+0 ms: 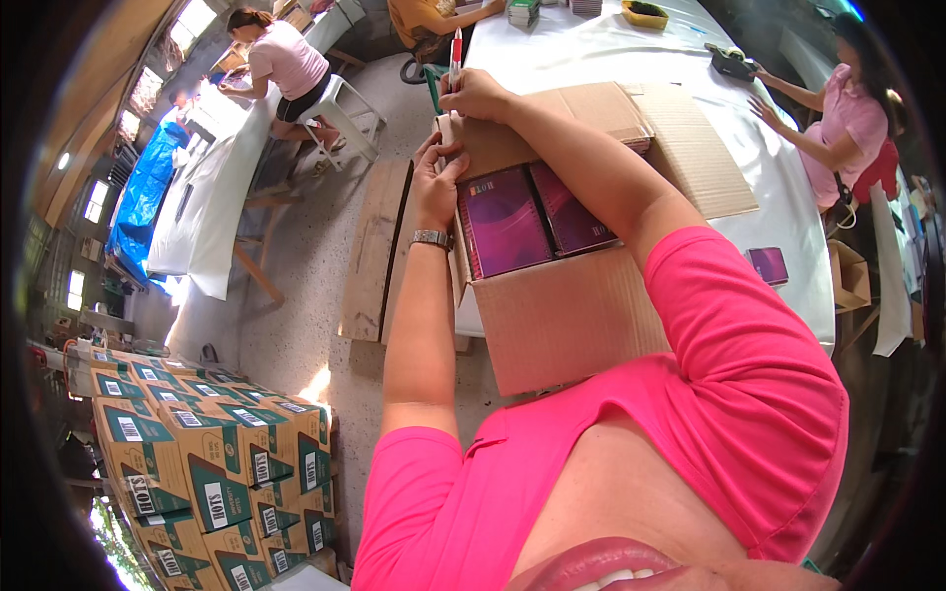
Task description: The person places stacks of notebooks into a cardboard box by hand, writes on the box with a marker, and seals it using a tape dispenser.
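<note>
Her right hand point(476, 96) is gripping a red-and-white pen point(455, 54) above the open cardboard box point(567, 315). Her left hand point(437, 182) is pinching the box's far flap beside the purple notebooks point(503, 219).

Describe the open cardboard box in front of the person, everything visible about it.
The cardboard box is plain brown corrugated board, open at the top, its flaps folded outward. It rests on the edge of the white-covered table, against the person's chest. Inside stand purple spiral-bound notebooks, packed side by side. The left hand grips its far left corner; the right hand, holding a red and white pen, rests on the far flap, the forearm crossing over the opening.
</note>
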The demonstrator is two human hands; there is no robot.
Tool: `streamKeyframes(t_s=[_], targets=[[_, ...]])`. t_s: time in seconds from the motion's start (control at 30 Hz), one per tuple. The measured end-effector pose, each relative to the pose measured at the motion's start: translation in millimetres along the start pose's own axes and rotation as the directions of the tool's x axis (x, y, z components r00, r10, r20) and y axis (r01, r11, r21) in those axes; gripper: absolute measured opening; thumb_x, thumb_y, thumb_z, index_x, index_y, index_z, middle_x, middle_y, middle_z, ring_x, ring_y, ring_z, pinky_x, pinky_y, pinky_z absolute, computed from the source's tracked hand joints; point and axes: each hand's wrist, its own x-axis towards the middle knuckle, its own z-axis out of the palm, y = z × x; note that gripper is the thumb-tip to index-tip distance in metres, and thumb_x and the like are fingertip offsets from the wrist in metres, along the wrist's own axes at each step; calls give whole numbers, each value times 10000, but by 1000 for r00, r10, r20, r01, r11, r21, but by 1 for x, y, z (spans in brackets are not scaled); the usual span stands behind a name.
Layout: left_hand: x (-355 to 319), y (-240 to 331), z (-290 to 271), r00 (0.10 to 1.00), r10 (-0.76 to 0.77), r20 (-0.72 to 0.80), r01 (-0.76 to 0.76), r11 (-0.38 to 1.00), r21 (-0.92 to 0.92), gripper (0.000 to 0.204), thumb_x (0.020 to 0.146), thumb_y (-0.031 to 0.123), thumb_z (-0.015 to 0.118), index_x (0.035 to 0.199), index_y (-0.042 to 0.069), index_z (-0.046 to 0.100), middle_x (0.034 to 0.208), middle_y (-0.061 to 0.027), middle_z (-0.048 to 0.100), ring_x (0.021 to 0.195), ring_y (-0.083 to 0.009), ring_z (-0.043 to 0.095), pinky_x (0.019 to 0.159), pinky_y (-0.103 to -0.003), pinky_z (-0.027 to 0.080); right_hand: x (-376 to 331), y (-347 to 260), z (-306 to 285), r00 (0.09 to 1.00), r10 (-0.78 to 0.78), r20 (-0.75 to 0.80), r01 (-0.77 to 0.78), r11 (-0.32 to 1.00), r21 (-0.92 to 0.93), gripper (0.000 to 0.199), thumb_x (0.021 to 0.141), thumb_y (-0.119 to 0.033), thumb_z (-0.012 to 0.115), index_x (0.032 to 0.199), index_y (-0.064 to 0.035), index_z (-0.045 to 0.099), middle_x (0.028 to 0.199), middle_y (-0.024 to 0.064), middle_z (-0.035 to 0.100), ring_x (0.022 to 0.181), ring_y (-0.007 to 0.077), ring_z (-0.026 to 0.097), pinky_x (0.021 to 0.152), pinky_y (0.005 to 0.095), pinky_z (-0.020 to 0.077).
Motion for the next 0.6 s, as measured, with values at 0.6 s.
streamKeyframes(t_s=[0.6], targets=[[-6,12,6,1000,20,11,-21,1000,12,178,786,91,643,945,15,666,1318,-83,434,1167,-191,461,958,-299,369,-2,2,-6,1000,20,3,-21,997,79,198,666,-248,656,681,-52,634,622,93,604,621,170,593,603,312,468]])
